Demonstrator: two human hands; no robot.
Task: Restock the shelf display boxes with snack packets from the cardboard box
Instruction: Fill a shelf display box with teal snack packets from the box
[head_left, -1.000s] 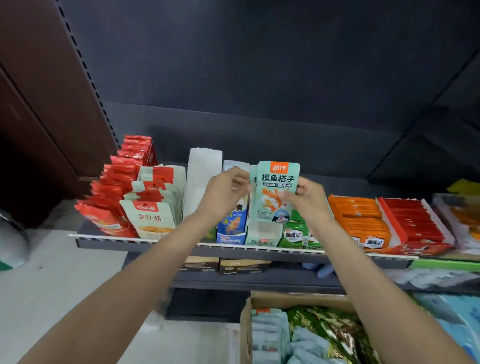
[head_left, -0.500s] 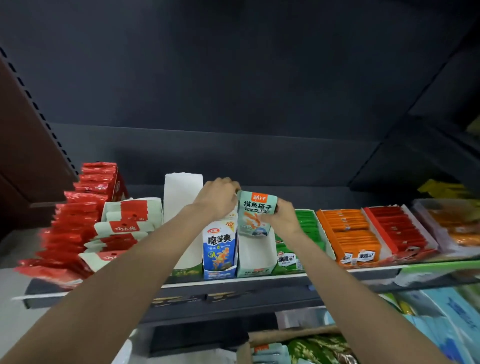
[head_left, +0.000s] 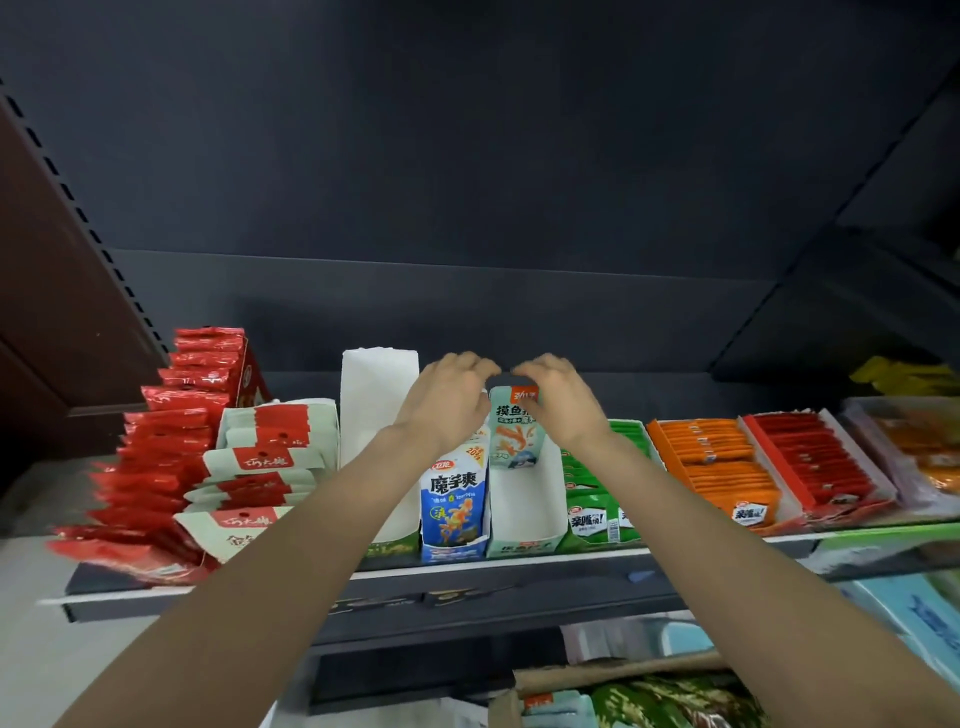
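Observation:
A stack of teal snack packets (head_left: 513, 439) stands upright at the back of a white display box (head_left: 525, 501) on the shelf. My left hand (head_left: 451, 397) curls over the stack's top left edge. My right hand (head_left: 557, 401) pinches the top right corner and covers part of the print. The front half of the display box holds nothing. At the bottom edge the cardboard box (head_left: 597, 679) shows, with more teal packets (head_left: 556, 711) and green packets (head_left: 675, 701) inside.
Left of the display box stand a blue packet box (head_left: 455, 506) and a tall white box (head_left: 378, 415), then red-and-white pouches (head_left: 260, 467) and red packets (head_left: 171, 447). To the right lie green (head_left: 592, 512), orange (head_left: 711, 467) and red (head_left: 815, 457) display boxes. The shelf's front rail (head_left: 519, 564) runs below.
Both hands have carried the teal packets further back and down into the white display box. My view has tilted up, so the cardboard box has dropped to the bottom edge.

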